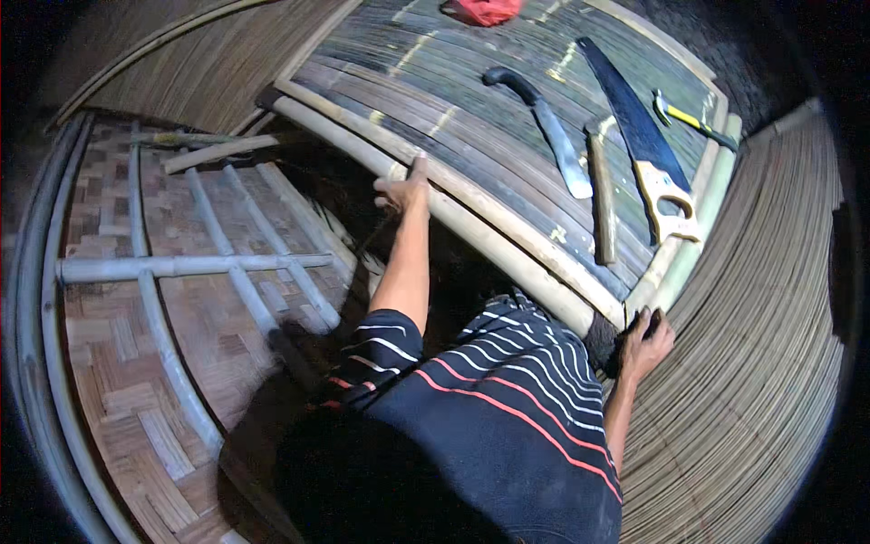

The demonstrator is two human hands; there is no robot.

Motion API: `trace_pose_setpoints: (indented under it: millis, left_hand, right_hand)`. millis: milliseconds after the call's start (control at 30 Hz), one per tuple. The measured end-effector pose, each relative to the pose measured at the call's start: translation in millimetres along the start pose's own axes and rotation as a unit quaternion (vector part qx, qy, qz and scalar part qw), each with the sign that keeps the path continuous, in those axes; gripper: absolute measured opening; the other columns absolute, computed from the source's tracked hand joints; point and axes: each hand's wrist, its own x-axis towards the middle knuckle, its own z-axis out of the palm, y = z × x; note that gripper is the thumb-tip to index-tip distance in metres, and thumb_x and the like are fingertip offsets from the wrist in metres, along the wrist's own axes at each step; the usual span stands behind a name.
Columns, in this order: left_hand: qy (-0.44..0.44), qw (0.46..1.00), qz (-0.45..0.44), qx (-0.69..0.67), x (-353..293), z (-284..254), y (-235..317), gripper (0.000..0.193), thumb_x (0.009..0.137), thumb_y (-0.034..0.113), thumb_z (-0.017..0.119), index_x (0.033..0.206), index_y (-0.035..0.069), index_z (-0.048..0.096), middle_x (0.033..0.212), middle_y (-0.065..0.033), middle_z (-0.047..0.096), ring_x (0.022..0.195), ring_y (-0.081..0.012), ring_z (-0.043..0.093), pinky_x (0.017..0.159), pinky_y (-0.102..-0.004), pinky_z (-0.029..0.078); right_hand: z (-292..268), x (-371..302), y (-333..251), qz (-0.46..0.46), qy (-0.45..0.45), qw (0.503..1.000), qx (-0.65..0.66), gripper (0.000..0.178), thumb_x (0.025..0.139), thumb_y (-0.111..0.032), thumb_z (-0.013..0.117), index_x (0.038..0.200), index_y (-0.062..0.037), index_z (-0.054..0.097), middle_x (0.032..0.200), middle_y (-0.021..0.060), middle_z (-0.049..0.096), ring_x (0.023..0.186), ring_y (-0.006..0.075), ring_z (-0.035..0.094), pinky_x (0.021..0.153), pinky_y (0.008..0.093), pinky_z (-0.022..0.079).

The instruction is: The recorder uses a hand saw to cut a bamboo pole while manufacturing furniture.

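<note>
A slatted bamboo platform [494, 118] lies in front of me, edged by pale bamboo poles. My left hand [405, 188] is closed on the near bamboo pole [494, 238], thumb on top and fingers over its side. At the near right corner my right hand [645, 343] is closed, fingers curled around part of a dark fibre bundle [600, 343]; its exact grip is partly hidden. On the slats lie a curved machete [560, 145] with a black handle, a wooden-handled tool [601, 195], a handsaw [639, 131] and a yellow-and-black hammer [691, 120].
A red plastic bag [488, 9] sits at the platform's far edge. To the left stands a woven bamboo panel [118, 363] framed with poles, with a loose bamboo piece [220, 154] by its top. A wall of thin stalks [752, 317] rises close on the right. Dark shadow fills the gap beneath the near pole.
</note>
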Motion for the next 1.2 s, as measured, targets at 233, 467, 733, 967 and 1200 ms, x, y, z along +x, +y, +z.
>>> trace_pose_setpoints:
  millis: [233, 467, 733, 967, 1200]
  left_hand:
    - [-0.052, 0.998, 0.010, -0.023, 33.0, 41.8, -34.8, 0.156, 0.069, 0.079, 0.079, 0.161, -0.001, -0.018, 0.168, -0.0346, -0.004, 0.156, -0.0514, -0.004, 0.126, -0.0573, 0.017]
    - [-0.018, 0.993, 0.113, 0.040, -16.8, 32.6, -5.7, 0.104, 0.092, 0.060, 0.067, 0.168, 0.019, 0.009, 0.167, -0.0358, 0.001, 0.154, -0.0570, 0.004, 0.124, -0.0579, 0.024]
    - [0.029, 0.983, 0.155, 0.093, -3.7, 44.1, -23.6, 0.103, 0.094, 0.060, 0.062, 0.168, 0.015, 0.005, 0.163, -0.0382, 0.022, 0.151, -0.0598, 0.011, 0.121, -0.0639, 0.022]
    - [0.026, 0.992, 0.095, 0.083, -7.5, 42.4, -16.0, 0.104, 0.090, 0.064, 0.067, 0.168, 0.029, 0.007, 0.165, -0.0401, -0.001, 0.148, -0.0609, 0.023, 0.119, -0.0631, 0.030]
    - [0.044, 0.993, 0.091, 0.059, -13.1, 41.0, -12.5, 0.104, 0.087, 0.068, 0.069, 0.167, 0.032, 0.013, 0.165, -0.0387, 0.001, 0.150, -0.0578, 0.021, 0.121, -0.0621, 0.027]
  right_hand:
    - [5.9, 2.6, -2.7, -0.024, 0.010, 1.000, -0.006, 0.040, 0.098, -0.032, 0.071, 0.125, -0.0027, 0.070, 0.113, 0.0212, 0.063, 0.108, 0.0387, 0.058, 0.097, 0.0485, 0.046]
    - [6.5, 1.4, -0.7, -0.017, 0.025, 0.999, -0.014, 0.040, 0.096, -0.032, 0.074, 0.123, -0.0028, 0.070, 0.110, 0.0203, 0.062, 0.105, 0.0377, 0.059, 0.094, 0.0482, 0.047]
    - [7.0, 2.4, -2.9, -0.010, 0.034, 0.999, -0.017, 0.039, 0.095, -0.034, 0.075, 0.121, -0.0045, 0.071, 0.107, 0.0188, 0.063, 0.103, 0.0372, 0.060, 0.092, 0.0472, 0.047]
    - [4.1, 2.7, -7.1, -0.005, 0.037, 0.999, -0.011, 0.042, 0.094, -0.037, 0.075, 0.121, -0.0046, 0.071, 0.108, 0.0188, 0.063, 0.103, 0.0373, 0.060, 0.092, 0.0478, 0.047]
    - [-0.9, 5.4, -16.1, -0.005, 0.027, 1.000, -0.005, 0.043, 0.095, -0.036, 0.074, 0.121, -0.0013, 0.070, 0.107, 0.0196, 0.063, 0.104, 0.0382, 0.059, 0.093, 0.0483, 0.046]
